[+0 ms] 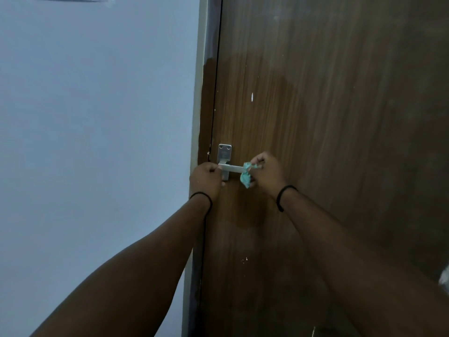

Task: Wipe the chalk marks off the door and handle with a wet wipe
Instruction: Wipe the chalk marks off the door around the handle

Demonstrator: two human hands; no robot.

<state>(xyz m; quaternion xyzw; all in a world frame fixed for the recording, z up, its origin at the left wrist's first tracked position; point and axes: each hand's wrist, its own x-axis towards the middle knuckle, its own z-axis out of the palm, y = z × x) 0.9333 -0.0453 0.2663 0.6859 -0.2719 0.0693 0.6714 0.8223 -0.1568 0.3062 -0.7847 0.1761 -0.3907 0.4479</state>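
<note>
A brown wooden door (328, 105) fills the right of the view, with a darker damp patch around the handle. A silver lever handle (232, 169) on a metal plate (224, 153) sits near the door's left edge. My left hand (206, 180) grips the handle at its base end. My right hand (267, 172) pinches a crumpled teal wet wipe (246, 177) wrapped around the handle's free end. Small white marks show on the door above the handle (252, 96) and below it (245, 260).
A pale blue wall (97, 142) takes up the left half. The door frame (198, 117) runs vertically between wall and door. Both wrists wear black bands.
</note>
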